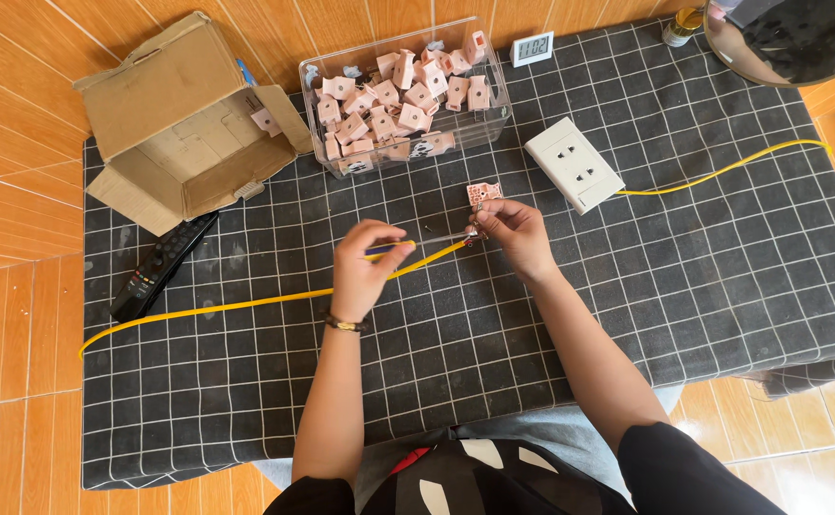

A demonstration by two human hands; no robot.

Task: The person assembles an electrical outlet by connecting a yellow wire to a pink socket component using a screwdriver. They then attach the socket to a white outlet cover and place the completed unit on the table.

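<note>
My left hand (365, 267) grips a pen-like tool with a blue and yellow handle (391, 248); its thin metal tip points right toward my right hand. My right hand (513, 234) pinches a small pinkish board piece (484, 195) between its fingers, just above a small dark part at the tool's tip. Both hands hover over the black grid-patterned cloth (684, 286), a little below the clear plastic bin (403, 95) full of several similar pink pieces. A yellow cable (246, 305) runs under my left hand.
An open cardboard box (184, 124) lies at the upper left with a black remote control (160, 267) below it. A white socket block (573, 164) with a yellow cable (722, 172) sits right of the bin. A small white clock (533, 48) stands behind.
</note>
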